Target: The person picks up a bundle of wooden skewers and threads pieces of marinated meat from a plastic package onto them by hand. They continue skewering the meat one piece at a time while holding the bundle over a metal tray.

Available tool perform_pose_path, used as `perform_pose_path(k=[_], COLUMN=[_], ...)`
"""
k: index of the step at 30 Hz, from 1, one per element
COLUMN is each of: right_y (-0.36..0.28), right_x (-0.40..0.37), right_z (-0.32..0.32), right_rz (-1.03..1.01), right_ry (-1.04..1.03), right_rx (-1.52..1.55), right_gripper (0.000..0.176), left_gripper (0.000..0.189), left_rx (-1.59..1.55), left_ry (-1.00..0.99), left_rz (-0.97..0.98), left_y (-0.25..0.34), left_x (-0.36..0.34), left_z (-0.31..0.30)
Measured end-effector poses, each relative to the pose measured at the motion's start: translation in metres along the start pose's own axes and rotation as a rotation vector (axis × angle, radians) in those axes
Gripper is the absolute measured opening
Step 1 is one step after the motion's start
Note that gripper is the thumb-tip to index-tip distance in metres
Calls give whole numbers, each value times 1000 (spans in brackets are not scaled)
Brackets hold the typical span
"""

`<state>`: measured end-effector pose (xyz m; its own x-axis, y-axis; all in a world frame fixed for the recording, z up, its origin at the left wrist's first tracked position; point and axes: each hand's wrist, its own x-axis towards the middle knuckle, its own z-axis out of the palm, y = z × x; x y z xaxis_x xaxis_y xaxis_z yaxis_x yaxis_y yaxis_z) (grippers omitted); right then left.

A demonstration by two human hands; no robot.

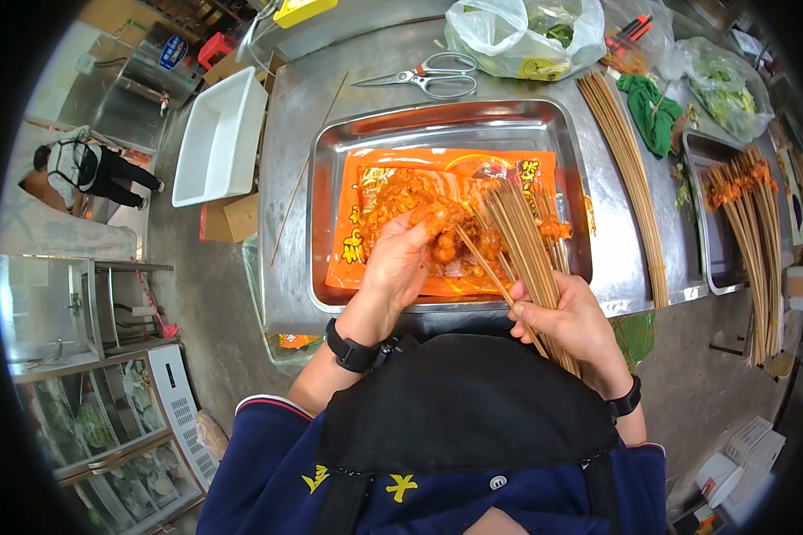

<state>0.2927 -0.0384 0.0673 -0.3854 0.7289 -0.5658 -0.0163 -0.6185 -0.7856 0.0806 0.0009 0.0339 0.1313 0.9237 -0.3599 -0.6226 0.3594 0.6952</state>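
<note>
My left hand [396, 260] pinches a piece of orange, sauce-coated meat [437, 217] above an orange printed bag [348, 241]. More coated meat [393, 192] lies on the bag, which rests in a steel tray [319, 169]. A thick bundle of bamboo skewers [528, 254] is closed in my right hand [564, 319], tilted up and away from me. One skewer [486, 263] stands apart from that bundle, held near my right thumb, its tip close to the meat in my left fingers. Orange pieces [555, 228] show at the far ends of some skewers.
Scissors [424, 76] and a plastic bag of greens [526, 40] lie behind the tray. Long bare skewers [629, 187] and a green cloth [649, 114] are to the right. Loaded skewers [748, 232] rest across a second tray [718, 281]. Far left, a person [85, 165] bends over.
</note>
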Motion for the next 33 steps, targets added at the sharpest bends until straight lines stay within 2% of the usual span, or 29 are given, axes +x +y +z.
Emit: perform_pose_path(k=[9,11,15,20,23,24,26,27,33], right_y=[-1,-2,-1,-1,0,0,-1,-1,0], right_x=[-1,-1,0,-1,0,-1,-2,-1,-2], right_z=[1,2,0,-1,-1,-2,0,1,-1], right_rz=[-16,5,-13,-2,0,0,11,11,-1], right_ry=[-1,24,15,-37,-49,-50,-6,-14,-29], right_rx=[6,-21,30,29,49,48,36,31,49], right_gripper=[12,13,13,15,15,15,15,15,16], left_gripper=[20,21,22,23,23,23,23,23,20], left_rx=[73,-51,-97,-193,-59,-60,23,9,36], left_ry=[-19,-25,-16,-123,-139,-138,-111,-63,-55], left_rz=[-27,-127,-138,-249,-287,-286,-159,-157,-77], left_y=[1,-1,0,0,-1,-3,-4,-3,-3], left_x=[-2,-3,-4,-5,-8,-8,-8,-8,-8], left_z=[1,-4,2,-9,-2,0,2,8,8])
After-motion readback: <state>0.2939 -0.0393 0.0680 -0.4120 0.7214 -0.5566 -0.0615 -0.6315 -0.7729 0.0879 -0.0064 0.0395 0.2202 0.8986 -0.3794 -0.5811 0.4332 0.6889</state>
